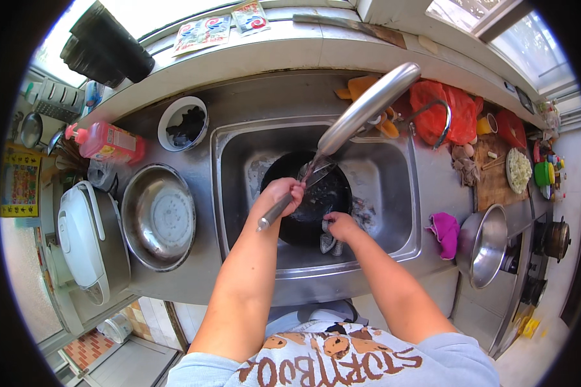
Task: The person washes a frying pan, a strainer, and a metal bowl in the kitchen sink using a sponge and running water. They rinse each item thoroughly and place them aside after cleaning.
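Note:
My left hand is closed around the handle of a metal kitchen utensil, whose head lies under the faucet; its exact kind is hard to tell. Water runs from the spout onto it. Below sits a round black pan in the stainless-steel sink, with water in it. At the pan's near right rim, my right hand grips a wet grey cloth.
Left of the sink are a white bowl with dark pieces, a steel basin, a pink soap bottle and a rice cooker. To the right are a purple cloth, a metal bowl and a cutting board.

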### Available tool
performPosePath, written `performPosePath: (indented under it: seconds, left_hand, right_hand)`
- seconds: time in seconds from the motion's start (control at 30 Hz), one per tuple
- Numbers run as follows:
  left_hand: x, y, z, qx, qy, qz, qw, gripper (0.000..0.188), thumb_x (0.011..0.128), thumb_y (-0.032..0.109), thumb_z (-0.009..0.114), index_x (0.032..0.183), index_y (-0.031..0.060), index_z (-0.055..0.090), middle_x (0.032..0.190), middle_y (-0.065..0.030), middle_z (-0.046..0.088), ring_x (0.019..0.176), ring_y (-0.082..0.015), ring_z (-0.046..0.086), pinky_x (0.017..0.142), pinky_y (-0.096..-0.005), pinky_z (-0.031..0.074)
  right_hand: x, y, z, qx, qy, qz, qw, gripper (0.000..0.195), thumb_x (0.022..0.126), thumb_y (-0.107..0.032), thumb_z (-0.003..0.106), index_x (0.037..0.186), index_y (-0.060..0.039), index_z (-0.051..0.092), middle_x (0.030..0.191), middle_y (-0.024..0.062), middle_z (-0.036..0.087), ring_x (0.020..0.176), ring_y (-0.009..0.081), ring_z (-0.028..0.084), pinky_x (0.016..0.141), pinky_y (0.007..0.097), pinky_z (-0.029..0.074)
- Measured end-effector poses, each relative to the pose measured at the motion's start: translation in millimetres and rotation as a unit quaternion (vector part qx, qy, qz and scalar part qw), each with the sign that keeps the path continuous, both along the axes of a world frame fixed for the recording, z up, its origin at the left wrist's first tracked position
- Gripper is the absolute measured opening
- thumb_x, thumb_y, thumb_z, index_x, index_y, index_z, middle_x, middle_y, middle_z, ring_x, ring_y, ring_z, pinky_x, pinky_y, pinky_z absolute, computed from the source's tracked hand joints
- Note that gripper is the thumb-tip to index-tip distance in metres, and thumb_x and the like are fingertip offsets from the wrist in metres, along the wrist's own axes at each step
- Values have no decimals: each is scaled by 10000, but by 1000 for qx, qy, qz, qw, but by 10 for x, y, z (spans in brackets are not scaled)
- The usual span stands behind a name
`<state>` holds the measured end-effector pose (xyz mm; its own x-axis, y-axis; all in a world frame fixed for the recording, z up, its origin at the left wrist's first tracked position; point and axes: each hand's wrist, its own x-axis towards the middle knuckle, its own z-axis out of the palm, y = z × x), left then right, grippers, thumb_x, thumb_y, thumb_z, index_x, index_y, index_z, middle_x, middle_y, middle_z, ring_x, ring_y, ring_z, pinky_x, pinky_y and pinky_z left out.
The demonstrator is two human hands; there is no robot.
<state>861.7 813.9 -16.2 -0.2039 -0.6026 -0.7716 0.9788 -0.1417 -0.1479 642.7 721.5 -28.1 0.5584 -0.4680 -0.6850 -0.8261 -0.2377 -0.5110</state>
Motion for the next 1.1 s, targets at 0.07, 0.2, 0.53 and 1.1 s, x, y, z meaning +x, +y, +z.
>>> performPosePath:
  seconds: [0.07, 0.2, 0.53, 1.1]
  left_hand:
    - [-169, -74, 262, 34, -128, -103, 986, 133, 985, 121, 444, 931, 28, 523, 667, -7, 487, 476, -65, 429, 381, -173, 364]
    - [-410, 295, 440, 40, -369, -245, 896, 138, 988, 176, 465, 907, 82, 525, 623, -1, 451, 439, -105, 376, 377, -272, 336]
    - [-677, 855, 1148, -8, -372, -296, 880, 180, 1012, 230, 436, 919, 89, 500, 582, 49, 338, 448, -81, 298, 422, -266, 273]
    - [-445, 196, 779, 52, -184, -32, 981, 254, 963, 190, 455, 733, 89, 488, 548, 28, 428, 392, -57, 371, 334, -200, 303]
  right_hand:
    - [-26, -111, -136, -54, -47, -65, 995, 277, 831, -184, 604, 1081, -112, 697, 1050, 162, 688, 1003, 329, 649, 892, 390, 504]
    - [599, -135, 396, -184, -291, -61, 937, 294, 852, -158, 554, 1096, -34, 662, 1131, 183, 649, 1130, 355, 565, 988, 410, 436]
    - [1461, -503, 192, 84, -147, 27, 985, 431, 948, -384, 482, 1110, -26, 657, 1119, 173, 659, 1081, 287, 607, 976, 346, 425]
    - [1064, -14, 531, 126, -331, 79, 932, 274, 940, -264, 538, 1067, -100, 718, 1036, 54, 688, 1159, 273, 533, 979, 383, 413]
